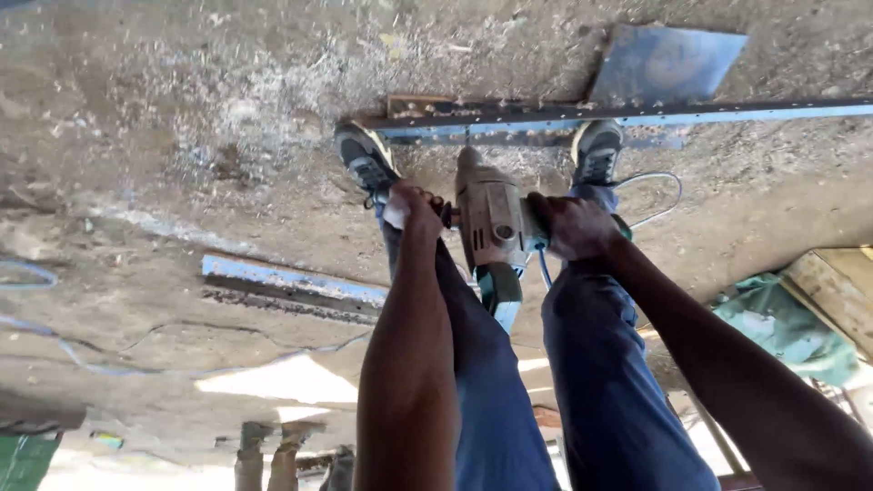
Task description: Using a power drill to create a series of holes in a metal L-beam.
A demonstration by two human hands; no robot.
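While both hands grip the drill [492, 227] (feet flanking), bar [618, 115] lies beneath

A rough concrete floor [136, 300] spreads out, dusted with pale shavings [245, 82] and marked by cracks. A patch of sunlight [282, 380] falls on it. Green cloth [787, 332] lies beside a wooden board [841, 286].

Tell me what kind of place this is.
Likely a metal workshop yard with a dirt floor. Both hands, left and right, grip a drill on a metal bar pinned underfoot; shavings litter the ground.
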